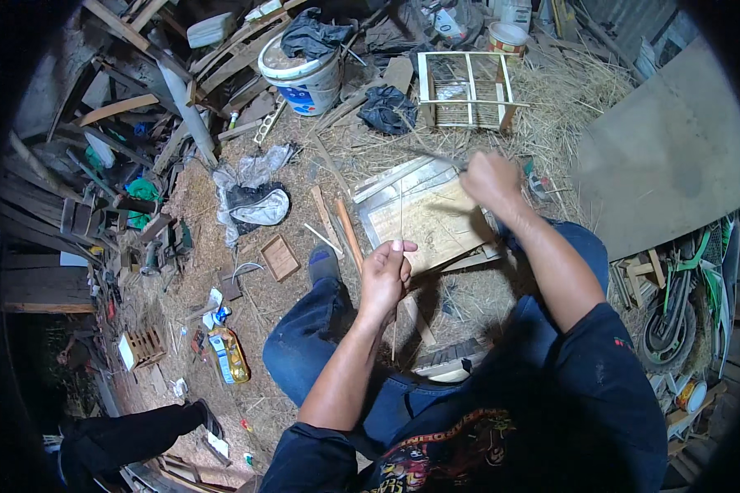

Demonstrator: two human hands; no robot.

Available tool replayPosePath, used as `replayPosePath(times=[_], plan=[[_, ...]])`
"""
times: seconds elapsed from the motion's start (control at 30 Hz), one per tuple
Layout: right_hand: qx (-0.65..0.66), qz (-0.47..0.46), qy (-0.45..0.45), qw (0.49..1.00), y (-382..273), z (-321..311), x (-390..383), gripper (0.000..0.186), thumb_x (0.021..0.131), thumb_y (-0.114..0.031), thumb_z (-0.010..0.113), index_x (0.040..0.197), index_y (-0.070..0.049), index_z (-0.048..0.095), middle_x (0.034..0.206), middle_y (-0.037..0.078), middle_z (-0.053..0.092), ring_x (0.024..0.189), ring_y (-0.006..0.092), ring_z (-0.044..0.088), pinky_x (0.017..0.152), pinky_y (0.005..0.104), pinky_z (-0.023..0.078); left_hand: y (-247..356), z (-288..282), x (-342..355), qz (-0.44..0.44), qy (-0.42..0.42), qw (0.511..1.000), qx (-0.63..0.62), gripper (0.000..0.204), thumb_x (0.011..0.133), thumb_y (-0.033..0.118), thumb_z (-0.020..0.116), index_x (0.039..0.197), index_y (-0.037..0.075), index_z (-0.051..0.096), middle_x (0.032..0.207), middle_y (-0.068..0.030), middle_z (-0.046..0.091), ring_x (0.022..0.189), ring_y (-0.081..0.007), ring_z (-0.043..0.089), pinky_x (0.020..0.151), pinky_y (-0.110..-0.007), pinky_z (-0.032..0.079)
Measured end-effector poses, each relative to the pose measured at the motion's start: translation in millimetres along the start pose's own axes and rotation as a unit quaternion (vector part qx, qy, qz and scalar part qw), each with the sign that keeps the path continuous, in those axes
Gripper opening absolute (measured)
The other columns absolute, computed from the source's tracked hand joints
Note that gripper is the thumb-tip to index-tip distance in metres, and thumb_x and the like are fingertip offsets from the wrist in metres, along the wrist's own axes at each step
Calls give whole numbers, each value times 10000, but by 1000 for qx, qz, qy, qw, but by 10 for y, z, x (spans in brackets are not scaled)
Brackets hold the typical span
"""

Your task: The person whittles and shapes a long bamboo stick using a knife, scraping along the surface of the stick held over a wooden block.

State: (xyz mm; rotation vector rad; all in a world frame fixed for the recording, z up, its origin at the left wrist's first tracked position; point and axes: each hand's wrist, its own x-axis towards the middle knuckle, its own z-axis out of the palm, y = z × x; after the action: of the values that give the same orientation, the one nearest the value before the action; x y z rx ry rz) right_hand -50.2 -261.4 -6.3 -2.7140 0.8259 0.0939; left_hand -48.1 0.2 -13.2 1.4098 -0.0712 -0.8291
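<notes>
I sit on the ground in blue jeans. My left hand (386,274) is closed around a thin, pale straw-like stick (400,215) that stands upright above my fist. My right hand (490,179) is raised farther out and blurred, gripping a slim knife-like blade (441,156) that points left. Below both hands lies a flat wooden tray (423,215) filled with pale shavings, next to a round wooden stick (349,233).
A small white-framed wooden cage (467,89) stands on straw at the back. A white bucket (302,72) with dark cloth, planks and scrap wood crowd the back left. A grey board (670,156) leans at right. Another person's dark-trousered leg (131,440) shows at lower left.
</notes>
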Motion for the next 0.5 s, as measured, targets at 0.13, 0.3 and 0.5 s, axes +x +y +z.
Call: replayPosePath(times=[0.13,0.3,0.5], plan=[[18,-139,-6,990,-442,86,-501,207,763,-235,607,816,-90,744,732,177,707,680,362,708,659,482,575,9,42,31,21,-1,1000,13,304,1071,297,456,1076,24,588,548,53,390,403,-50,304,371,-233,227],[18,-211,-37,977,-587,117,-710,200,772,-226,613,782,-65,731,742,198,703,714,368,716,661,482,573,-24,38,52,27,10,1000,6,284,1072,284,451,1017,40,584,525,53,377,383,-54,297,362,-238,219],[11,-189,-62,980,-577,140,-635,195,765,-191,610,798,-47,736,761,212,707,734,373,722,671,479,576,-64,62,71,40,6,999,6,270,1069,278,461,954,60,571,514,70,344,379,-48,280,354,-240,210]])
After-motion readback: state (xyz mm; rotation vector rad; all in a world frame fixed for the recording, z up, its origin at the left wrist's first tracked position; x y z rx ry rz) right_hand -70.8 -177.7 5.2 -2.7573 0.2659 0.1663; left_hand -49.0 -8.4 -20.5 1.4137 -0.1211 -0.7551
